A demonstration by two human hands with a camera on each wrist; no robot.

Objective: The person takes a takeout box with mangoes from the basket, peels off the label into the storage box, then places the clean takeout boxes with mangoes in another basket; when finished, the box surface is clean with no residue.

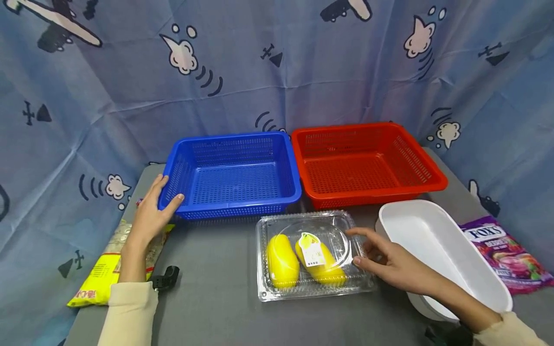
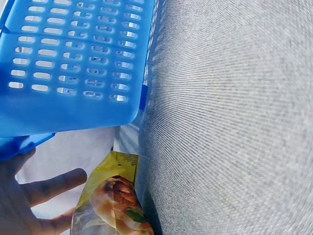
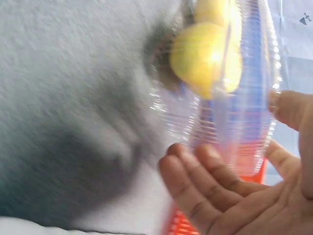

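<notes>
My left hand (image 1: pixel 148 216) rests at the near left corner of a blue plastic basket (image 1: pixel 235 211), its thumb over the rim; in the left wrist view its fingers (image 2: pixel 56 187) spread loosely below the basket's corner. My right hand (image 1: pixel 396 262) is at the right end of a clear hinged-lid plastic box (image 1: pixel 261 269), with index finger and thumb apart at the lid. Inside lie two yellow mangoes, one plain (image 1: pixel 283 262) and one (image 1: pixel 331 275) under a white label (image 1: pixel 312 250). The right wrist view is blurred, its fingers (image 3: pixel 183 178) loosely bent near the box.
A red basket (image 1: pixel 376 194) stands right of the blue one. Beside my right hand is a white tub (image 1: pixel 433 226), with a purple FOX'S candy bag (image 1: pixel 504 252) beyond it. A yellow snack bag (image 1: pixel 97 278) lies under my left forearm. A patterned curtain (image 1: pixel 242 62) hangs behind the grey table (image 1: pixel 212 293).
</notes>
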